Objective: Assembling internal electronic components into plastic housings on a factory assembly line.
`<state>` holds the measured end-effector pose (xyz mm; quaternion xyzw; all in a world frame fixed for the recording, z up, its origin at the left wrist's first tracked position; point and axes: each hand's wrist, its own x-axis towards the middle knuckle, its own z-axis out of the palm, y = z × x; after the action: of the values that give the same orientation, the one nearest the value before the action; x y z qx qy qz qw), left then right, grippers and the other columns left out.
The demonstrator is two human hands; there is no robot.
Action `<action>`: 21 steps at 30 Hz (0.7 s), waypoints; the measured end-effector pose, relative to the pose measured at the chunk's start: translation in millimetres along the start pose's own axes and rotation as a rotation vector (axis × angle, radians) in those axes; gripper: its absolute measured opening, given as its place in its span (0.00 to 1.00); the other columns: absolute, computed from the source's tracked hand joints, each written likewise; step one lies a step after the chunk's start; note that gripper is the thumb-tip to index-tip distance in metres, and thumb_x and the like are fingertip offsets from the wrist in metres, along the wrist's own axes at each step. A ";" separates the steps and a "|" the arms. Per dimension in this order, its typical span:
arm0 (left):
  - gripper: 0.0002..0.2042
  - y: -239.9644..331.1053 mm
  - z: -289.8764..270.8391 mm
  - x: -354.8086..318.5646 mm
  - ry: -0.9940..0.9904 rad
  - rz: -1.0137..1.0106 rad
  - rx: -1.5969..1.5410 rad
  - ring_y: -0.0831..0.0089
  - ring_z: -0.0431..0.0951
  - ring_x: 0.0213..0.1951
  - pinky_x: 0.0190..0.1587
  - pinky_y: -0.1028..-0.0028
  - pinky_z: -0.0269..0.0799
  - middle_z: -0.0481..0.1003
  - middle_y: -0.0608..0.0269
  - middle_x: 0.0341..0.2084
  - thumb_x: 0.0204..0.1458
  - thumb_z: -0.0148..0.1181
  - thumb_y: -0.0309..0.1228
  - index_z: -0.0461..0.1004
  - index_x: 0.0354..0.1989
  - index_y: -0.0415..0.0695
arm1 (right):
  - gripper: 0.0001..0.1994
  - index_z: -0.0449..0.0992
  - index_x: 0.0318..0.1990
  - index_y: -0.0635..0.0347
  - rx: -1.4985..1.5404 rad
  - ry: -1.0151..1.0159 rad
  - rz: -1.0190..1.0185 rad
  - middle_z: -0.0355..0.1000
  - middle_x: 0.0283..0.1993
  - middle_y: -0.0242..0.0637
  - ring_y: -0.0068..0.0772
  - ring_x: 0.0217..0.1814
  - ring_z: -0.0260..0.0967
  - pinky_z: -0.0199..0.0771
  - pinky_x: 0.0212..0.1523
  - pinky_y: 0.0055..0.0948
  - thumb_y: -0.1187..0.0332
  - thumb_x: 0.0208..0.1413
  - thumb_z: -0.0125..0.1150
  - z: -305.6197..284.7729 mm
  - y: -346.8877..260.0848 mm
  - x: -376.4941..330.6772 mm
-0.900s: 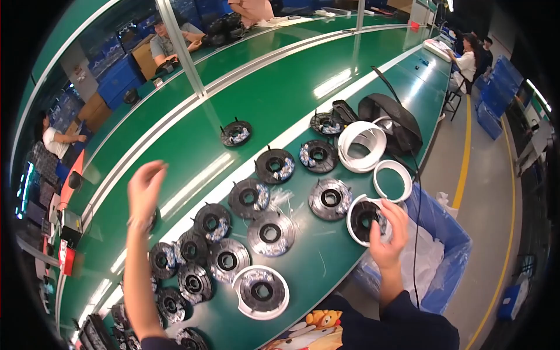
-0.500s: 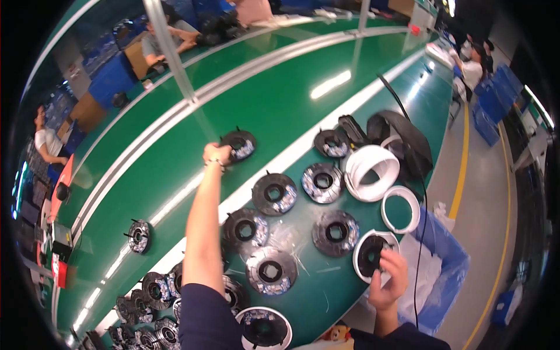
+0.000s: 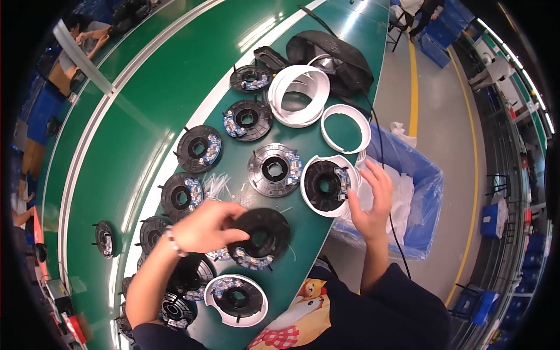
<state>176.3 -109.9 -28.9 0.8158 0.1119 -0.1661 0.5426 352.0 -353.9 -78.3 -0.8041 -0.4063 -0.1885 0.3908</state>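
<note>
My left hand (image 3: 205, 230) grips the edge of a black round disc (image 3: 276, 226), which has a hole in its middle and a small circuit board along its near rim. It is raised over the near part of the table. My right hand (image 3: 373, 204), fingers apart, is beside a white ring (image 3: 307, 198) with a black disc (image 3: 318, 169) and circuit board seated inside. Whether a fingertip touches the ring I cannot tell. Another disc, dark grey (image 3: 262, 178), lies between my hands and the far parts. Nearer me is a second white ring (image 3: 263, 306) around a black disc.
Several black discs, one of them here (image 3: 189, 149), line the left of the green table (image 3: 294, 224). White rings (image 3: 324, 96) stand near a black bag (image 3: 350, 64). A blue bin (image 3: 429, 192) lined with clear plastic is at right; a black cable (image 3: 382, 157) hangs before it.
My left hand has come back from the green strip at far left, bringing a black disc towards me. My view has turned, and my right hand stays beside the white ring.
</note>
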 end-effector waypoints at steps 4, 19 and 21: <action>0.12 -6.1 28.5 18.8 -0.073 -0.017 0.121 0.68 0.75 0.28 0.33 0.73 0.69 0.74 0.52 0.24 0.38 0.61 0.26 0.71 0.33 0.36 | 0.15 0.70 0.37 0.64 0.003 0.083 -0.036 0.64 0.47 0.43 0.45 0.50 0.59 0.57 0.50 0.36 0.73 0.37 0.59 -0.3 7.4 14.7; 0.13 -10.1 -10.7 -44.3 0.525 0.295 0.353 0.67 0.76 0.29 0.33 0.73 0.70 0.74 0.51 0.28 0.41 0.57 0.28 0.70 0.36 0.36 | 0.22 0.72 0.38 0.59 -0.364 -0.456 -0.133 0.62 0.51 0.40 0.48 0.56 0.54 0.53 0.55 0.37 0.86 0.29 0.51 19.5 94.1 46.5; 0.10 -34.7 -47.1 -66.2 0.918 0.113 0.241 0.70 0.76 0.28 0.33 0.72 0.71 0.74 0.55 0.25 0.43 0.56 0.31 0.73 0.33 0.40 | 0.19 0.72 0.35 0.61 -0.279 -0.403 -0.131 0.65 0.47 0.41 0.45 0.51 0.59 0.58 0.51 0.34 0.86 0.30 0.52 16.4 109.1 43.0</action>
<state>109.9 -53.1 -15.6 0.8667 0.2753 0.2296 0.3467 464.9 -359.1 -113.6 -0.8436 -0.4973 -0.1036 0.1744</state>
